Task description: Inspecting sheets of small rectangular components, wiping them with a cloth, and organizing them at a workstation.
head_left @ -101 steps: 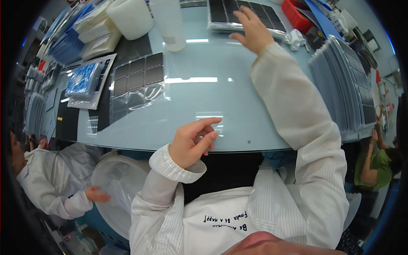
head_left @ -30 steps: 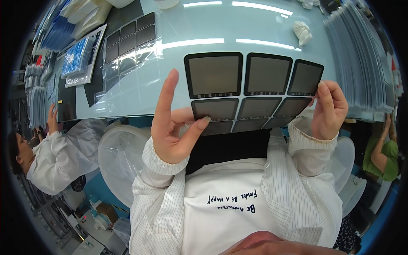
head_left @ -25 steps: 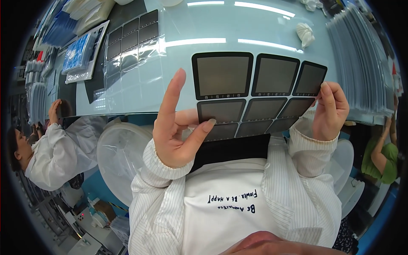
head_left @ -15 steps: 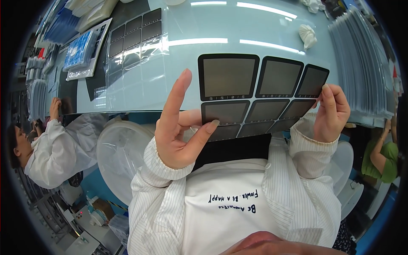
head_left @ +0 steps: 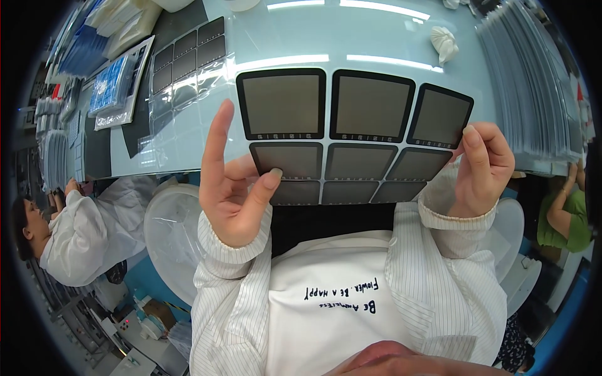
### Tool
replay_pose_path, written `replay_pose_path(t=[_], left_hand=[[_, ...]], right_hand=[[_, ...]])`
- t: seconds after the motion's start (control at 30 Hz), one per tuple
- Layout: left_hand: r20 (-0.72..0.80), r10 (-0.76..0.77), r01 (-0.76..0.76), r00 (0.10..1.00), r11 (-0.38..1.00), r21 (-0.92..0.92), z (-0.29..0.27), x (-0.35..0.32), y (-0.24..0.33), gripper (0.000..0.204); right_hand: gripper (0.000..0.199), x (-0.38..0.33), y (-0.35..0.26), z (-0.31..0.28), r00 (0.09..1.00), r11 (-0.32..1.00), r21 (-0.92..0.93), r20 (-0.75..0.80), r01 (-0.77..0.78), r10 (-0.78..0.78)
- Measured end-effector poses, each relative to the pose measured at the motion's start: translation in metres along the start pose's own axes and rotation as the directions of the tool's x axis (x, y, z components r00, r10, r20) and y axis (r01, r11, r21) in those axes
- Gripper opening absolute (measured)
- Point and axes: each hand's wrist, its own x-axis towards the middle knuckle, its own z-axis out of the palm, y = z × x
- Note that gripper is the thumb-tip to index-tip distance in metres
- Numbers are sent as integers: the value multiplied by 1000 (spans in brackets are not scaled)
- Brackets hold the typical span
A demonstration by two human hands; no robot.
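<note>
A sheet of dark rectangular panels with black borders point(head_left: 360, 161), set in a grid, is stretched between my hands above the table's near edge. My left hand point(head_left: 233, 194) pinches its left side between thumb and fingers, the index finger pointing up and away from it. At the sheet's right edge, my right hand point(head_left: 484, 168) grips with thumb and bent fingers. The upper row of panels faces me more squarely, while the lower rows tilt away and look foreshortened. A similar panel sheet point(head_left: 186, 57) lies on the table to the left, partly over glossy clear film.
Tall stacks of clear sheets point(head_left: 533, 94) stand at the right. A crumpled white cloth point(head_left: 444, 45) lies on the glass table near them. Blue packets point(head_left: 111, 86) lie at the left. A white round tub point(head_left: 172, 229) stands below the table edge. People work on both sides.
My left hand has moved left with the sheet's left side, and the sheet now faces me more fully. My right hand has barely moved.
</note>
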Motion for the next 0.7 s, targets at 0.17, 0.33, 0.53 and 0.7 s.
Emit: replay_pose_path(t=[0.17,0.33,0.53,0.7], left_hand=[[-66,-38,36,997,999,-31,1,2,3,74],[-81,-25,25,996,1000,-3,-2,3,0,71],[-77,-27,26,997,1000,-5,-7,1,-3,69],[-218,-71,50,973,993,-103,0,3,-3,64]], right_hand=[[10,-1,-6,4,999,999,51,29,18,-20],[11,-1,-11,7,999,998,68,39,11,-14],[15,1,-8,11,998,997,72,51,41,-45],[17,2,-7,19,994,991,106,59,88,-95]])
